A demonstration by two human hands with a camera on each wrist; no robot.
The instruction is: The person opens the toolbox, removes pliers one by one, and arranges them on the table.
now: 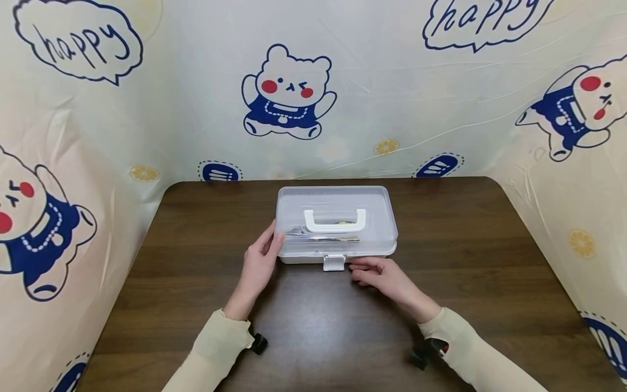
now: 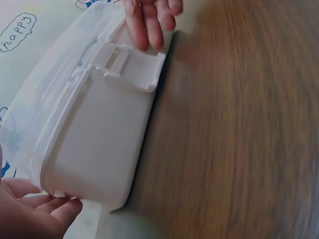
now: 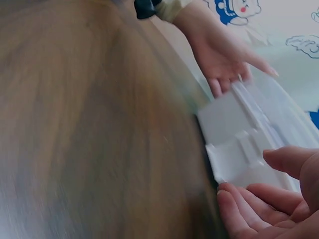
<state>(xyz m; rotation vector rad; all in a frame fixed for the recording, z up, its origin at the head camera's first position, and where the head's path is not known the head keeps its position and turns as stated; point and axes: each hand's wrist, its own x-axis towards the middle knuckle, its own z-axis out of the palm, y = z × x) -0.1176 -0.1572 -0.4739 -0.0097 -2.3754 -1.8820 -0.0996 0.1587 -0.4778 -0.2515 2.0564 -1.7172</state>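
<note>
A pale cloth (image 1: 196, 109) hangs behind the box and to both sides of it, printed with blue-outlined bears, "happy" bubbles and lemon slices; one bear (image 1: 286, 113) shows beyond the box, a little to its left. Under the box spreads a dark brown wooden table (image 1: 313, 326), reaching out to its left, right and front, with the table's far edge just behind the box.

The box (image 1: 301, 259) itself sits on the table, long side toward the person, with a whitish base and a see-through lid (image 1: 338, 196) lying over it. Two cream sleeves come in from the near side, the left sleeve (image 1: 210, 343) and the right sleeve (image 1: 485, 354) both in front of the box.

The left hand (image 1: 260, 261) is at the box's left end and grips it, thumb by the lid's front corner and fingers bent against the end and its lower edge. The right hand (image 1: 379, 275) is at the box's front, just right of the middle, palm turned partly inward; its fingers are loosely bent, near one another, and pinch nothing. Whether its fingertips touch the box cannot be told.

A white handle (image 1: 335, 228) is on top of the lid. Below it, at the middle of the box's front, a white latch (image 1: 334, 263) sticks outward at its lower end. Small black devices, one (image 1: 258, 343) at the left cuff and one (image 1: 419, 357) at the right, are nearer the person than the box. Inside the box, slender silvery items (image 1: 338, 239) with some yellowish parts show blurrily through the lid.
</note>
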